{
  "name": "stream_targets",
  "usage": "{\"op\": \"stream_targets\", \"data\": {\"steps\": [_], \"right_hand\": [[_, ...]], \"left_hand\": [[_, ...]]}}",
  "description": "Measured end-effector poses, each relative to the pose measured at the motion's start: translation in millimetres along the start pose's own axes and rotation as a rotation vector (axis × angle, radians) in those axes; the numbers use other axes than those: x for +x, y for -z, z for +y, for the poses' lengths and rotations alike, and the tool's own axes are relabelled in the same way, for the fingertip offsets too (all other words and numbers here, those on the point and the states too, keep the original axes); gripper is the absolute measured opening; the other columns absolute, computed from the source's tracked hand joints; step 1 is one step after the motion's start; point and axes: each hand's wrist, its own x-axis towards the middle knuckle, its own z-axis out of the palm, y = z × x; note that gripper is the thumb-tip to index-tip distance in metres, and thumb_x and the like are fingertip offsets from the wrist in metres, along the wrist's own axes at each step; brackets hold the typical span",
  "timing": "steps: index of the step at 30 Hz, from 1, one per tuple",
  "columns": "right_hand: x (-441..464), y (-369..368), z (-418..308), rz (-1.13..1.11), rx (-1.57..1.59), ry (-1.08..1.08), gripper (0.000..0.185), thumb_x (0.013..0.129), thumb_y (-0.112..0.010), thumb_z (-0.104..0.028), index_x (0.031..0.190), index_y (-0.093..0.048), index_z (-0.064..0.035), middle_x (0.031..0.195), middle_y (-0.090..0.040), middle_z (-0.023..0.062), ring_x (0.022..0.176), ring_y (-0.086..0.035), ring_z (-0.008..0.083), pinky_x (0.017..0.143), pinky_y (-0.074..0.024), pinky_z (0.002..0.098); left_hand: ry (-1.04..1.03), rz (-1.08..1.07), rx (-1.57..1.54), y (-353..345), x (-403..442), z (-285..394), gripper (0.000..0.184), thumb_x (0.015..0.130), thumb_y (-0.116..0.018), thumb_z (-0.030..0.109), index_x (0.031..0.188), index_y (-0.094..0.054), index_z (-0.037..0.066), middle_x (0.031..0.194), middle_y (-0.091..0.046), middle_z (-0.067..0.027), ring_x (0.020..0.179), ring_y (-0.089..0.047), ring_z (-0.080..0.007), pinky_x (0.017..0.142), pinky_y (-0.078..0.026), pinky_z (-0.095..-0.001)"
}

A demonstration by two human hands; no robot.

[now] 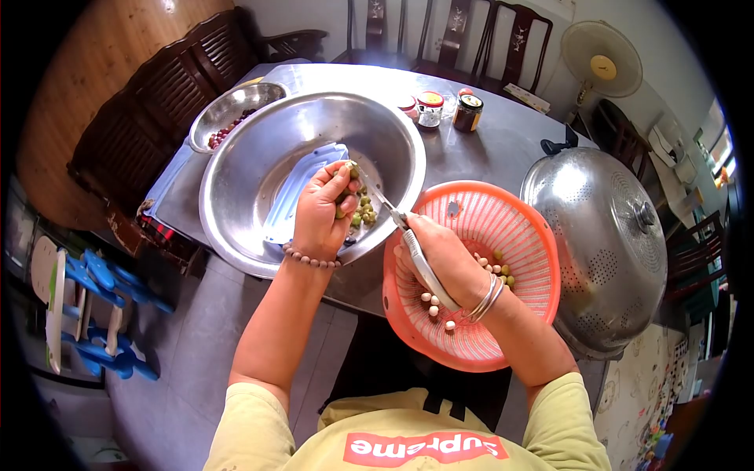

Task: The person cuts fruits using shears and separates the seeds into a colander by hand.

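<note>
My left hand [326,206] is closed over several green lotus seeds [344,206], one pinched up between thumb and finger, above a big steel basin [236,157]. My right hand [446,255] grips grey-handled scissors [424,265], their metal tips pointing at that seed. Whether the tips touch it, I cannot tell. Inside the basin lie a light-blue folded sheet [302,188] and more green pieces [364,212] beneath my left hand. Below my right hand sits a coral plastic colander [542,259], holding white peeled seeds [433,311] and some green ones; my forearm hides part of it.
Behind the basin at left, a smaller steel bowl [206,118] holds red fruit. Jars [468,112] stand toward the back of the grey table [495,157]. At right a large perforated steel lid [601,228] leans beside the colander. Dark wooden chairs [455,35] line the far side.
</note>
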Motion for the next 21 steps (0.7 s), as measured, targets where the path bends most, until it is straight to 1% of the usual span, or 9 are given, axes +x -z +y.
{"op": "stream_targets", "data": {"steps": [7,12,17,19,20,21], "right_hand": [[0,-1,-3,-0.008,0.027,-0.040,0.019,0.083,-0.053,-0.013,0.090,-0.046,0.0038,0.084,-0.054,0.0231,0.083,-0.055,0.0400,0.072,-0.0443,0.0432],[0,0,-9,-0.017,0.144,-0.073,0.018,0.081,-0.056,-0.011,0.088,-0.046,0.0024,0.082,-0.054,0.0218,0.080,-0.055,0.0391,0.071,-0.0448,0.0420],[2,2,-10,-0.030,0.209,-0.114,0.019,0.079,-0.058,-0.010,0.087,-0.046,0.0022,0.082,-0.055,0.0211,0.078,-0.056,0.0383,0.070,-0.0449,0.0413],[2,4,-11,-0.033,0.178,-0.116,0.014,0.079,-0.057,-0.004,0.089,-0.048,0.0008,0.071,-0.051,0.0099,0.064,-0.051,0.0163,0.062,-0.0448,0.0292],[2,5,-11,-0.032,0.177,-0.115,0.014,0.079,-0.057,-0.004,0.089,-0.048,0.0008,0.071,-0.051,0.0099,0.064,-0.051,0.0163,0.062,-0.0448,0.0292],[3,5,-10,-0.009,0.157,-0.086,0.014,0.079,-0.057,-0.004,0.089,-0.048,0.0010,0.071,-0.051,0.0112,0.064,-0.051,0.0194,0.063,-0.0448,0.0305]], "left_hand": [[0.003,-0.016,0.003,3,1,0,0.010,0.089,-0.053,0.006,0.097,-0.053,0.000,0.080,-0.056,-0.0074,0.067,-0.050,-0.0106,0.049,-0.038,-0.0178],[0.009,-0.007,-0.020,4,3,-1,0.010,0.089,-0.052,0.006,0.097,-0.053,-0.001,0.082,-0.056,-0.0075,0.069,-0.050,-0.0110,0.049,-0.039,-0.0178],[0.031,-0.056,-0.065,7,5,1,0.012,0.090,-0.052,0.006,0.100,-0.052,0.000,0.085,-0.056,-0.0076,0.071,-0.050,-0.0114,0.048,-0.038,-0.0172],[0.042,-0.061,-0.087,8,5,1,0.012,0.090,-0.052,0.006,0.100,-0.052,0.000,0.086,-0.057,-0.0076,0.071,-0.050,-0.0114,0.048,-0.038,-0.0170],[0.054,-0.063,-0.110,8,5,2,0.013,0.090,-0.052,0.006,0.101,-0.052,0.000,0.086,-0.057,-0.0077,0.072,-0.050,-0.0115,0.048,-0.038,-0.0168],[0.053,-0.064,-0.110,7,5,2,0.013,0.090,-0.052,0.006,0.101,-0.052,0.000,0.086,-0.057,-0.0077,0.072,-0.050,-0.0115,0.048,-0.038,-0.0168]]}}
